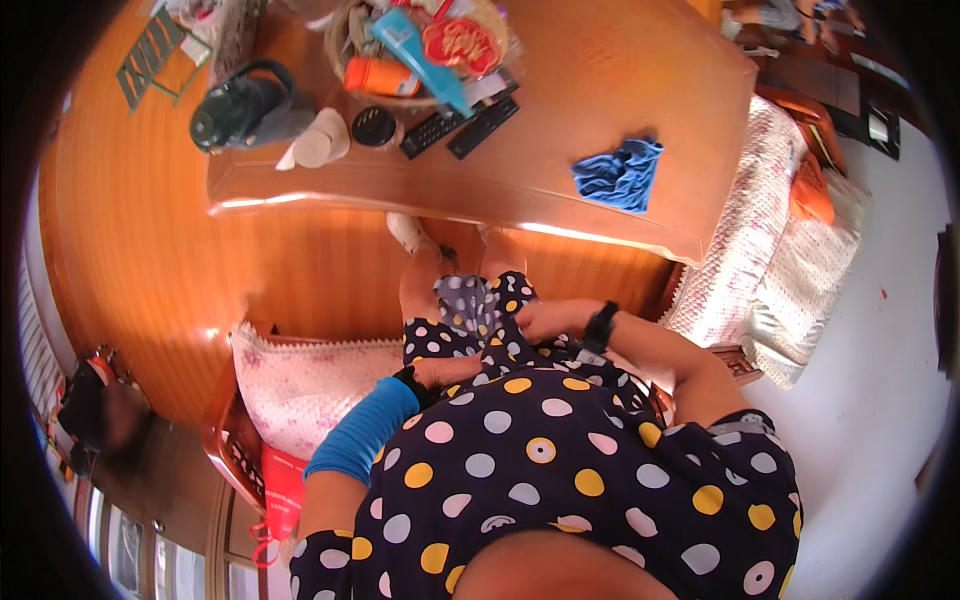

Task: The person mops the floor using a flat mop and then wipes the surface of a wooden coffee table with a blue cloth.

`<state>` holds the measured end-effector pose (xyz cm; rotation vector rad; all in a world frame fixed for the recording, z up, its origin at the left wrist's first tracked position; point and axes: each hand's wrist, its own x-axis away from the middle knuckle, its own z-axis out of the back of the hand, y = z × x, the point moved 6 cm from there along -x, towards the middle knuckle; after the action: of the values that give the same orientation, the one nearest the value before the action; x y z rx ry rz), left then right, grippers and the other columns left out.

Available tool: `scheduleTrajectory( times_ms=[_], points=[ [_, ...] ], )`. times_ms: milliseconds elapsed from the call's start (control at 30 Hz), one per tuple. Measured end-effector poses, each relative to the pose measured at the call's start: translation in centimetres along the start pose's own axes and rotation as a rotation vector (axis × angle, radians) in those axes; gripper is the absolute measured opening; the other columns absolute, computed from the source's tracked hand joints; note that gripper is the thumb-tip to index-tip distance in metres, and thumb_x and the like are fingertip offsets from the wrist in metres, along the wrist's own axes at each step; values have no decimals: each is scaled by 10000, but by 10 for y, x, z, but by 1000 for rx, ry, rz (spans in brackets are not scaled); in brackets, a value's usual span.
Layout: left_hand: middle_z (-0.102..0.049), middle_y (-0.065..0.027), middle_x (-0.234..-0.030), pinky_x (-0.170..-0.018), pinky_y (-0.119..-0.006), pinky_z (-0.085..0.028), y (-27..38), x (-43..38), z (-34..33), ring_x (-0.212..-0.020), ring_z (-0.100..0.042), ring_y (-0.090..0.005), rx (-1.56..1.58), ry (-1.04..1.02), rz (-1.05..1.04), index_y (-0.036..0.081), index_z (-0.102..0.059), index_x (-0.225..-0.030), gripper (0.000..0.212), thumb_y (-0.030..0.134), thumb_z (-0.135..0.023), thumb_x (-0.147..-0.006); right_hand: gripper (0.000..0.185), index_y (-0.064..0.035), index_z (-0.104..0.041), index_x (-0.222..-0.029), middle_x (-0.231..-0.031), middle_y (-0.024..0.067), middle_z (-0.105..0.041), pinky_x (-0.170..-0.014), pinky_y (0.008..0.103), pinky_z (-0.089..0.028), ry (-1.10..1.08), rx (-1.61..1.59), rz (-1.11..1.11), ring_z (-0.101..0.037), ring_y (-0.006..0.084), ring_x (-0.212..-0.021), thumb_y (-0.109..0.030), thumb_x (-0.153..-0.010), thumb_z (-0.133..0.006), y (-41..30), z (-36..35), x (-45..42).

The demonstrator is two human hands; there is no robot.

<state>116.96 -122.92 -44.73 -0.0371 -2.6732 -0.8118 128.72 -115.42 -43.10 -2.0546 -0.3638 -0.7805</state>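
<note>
My left hand, with a dark band at the wrist and a blue sleeve on the forearm, lies at my lap against the polka-dot fabric. Opposite it, my right hand, a black band on its wrist, has its fingers curled at the same bunched fabric. Part of that cloth shows its paler reverse side between my knees. The fingertips of the left hand are partly hidden in the folds. Beyond my knees, a crumpled blue cloth lies on the brown table.
On the table stand a basket of packets and tubes, a dark green thermos, a paper roll, a black-lidded jar and remote controls. Covered seats are behind and to the right. A red bag hangs at the left.
</note>
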Motion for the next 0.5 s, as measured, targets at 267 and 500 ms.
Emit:
scheduleTrajectory(
  times_ms=[267, 500],
  points=[
    [-579, 7, -873, -746, -244, -425, -16, 2, 19, -783, -503, -78, 71, -166, 482, 19, -580, -924, 253, 171, -423, -795, 623, -84, -322, -1312, -1375, 234, -227, -995, 430, -247, 1527, 751, -290, -252, 378, -1255, -368, -809, -557, 68, 239, 130],
    [-543, 22, -721, -655, -227, -448, -39, -20, 29, -599, -481, -101, 95, -266, 670, 50, -582, -816, 259, 277, -458, -808, 681, -142, -175, -1377, -1444, 134, -47, -970, 582, -115, 1508, 943, -398, -92, 355, -1303, -448, -830, -440, 80, 233, 129]
  ],
)
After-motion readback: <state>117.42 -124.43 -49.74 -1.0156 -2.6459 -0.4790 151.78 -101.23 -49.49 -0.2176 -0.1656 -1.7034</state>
